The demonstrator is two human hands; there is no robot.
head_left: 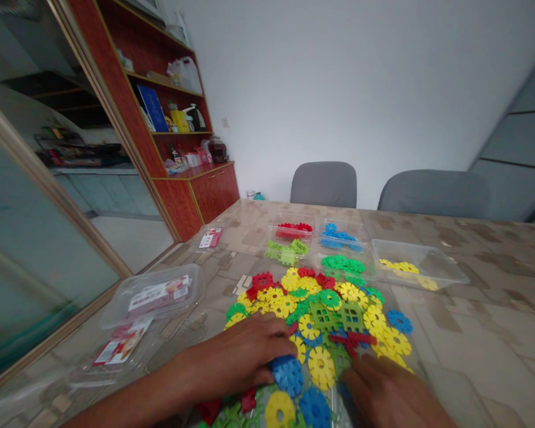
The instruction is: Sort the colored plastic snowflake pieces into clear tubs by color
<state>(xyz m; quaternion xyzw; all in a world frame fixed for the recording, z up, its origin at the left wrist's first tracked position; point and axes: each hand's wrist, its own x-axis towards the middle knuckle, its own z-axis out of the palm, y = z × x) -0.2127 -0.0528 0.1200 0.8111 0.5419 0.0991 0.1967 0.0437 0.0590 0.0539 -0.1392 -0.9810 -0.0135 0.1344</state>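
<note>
plastic pieces (310,326) are lying nearest — the left hand (254,345) is pinching blue discs (288,375) among them; the right hand (386,386) is resting curled, its hold hidden. picking by colour is seemingly proceeding, calling for a clean lift.

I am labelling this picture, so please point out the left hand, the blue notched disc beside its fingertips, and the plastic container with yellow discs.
Left hand (257,346), head view: its back.
Blue notched disc (288,375), head view: its face.
Plastic container (446,271), head view: a bare part.
</note>
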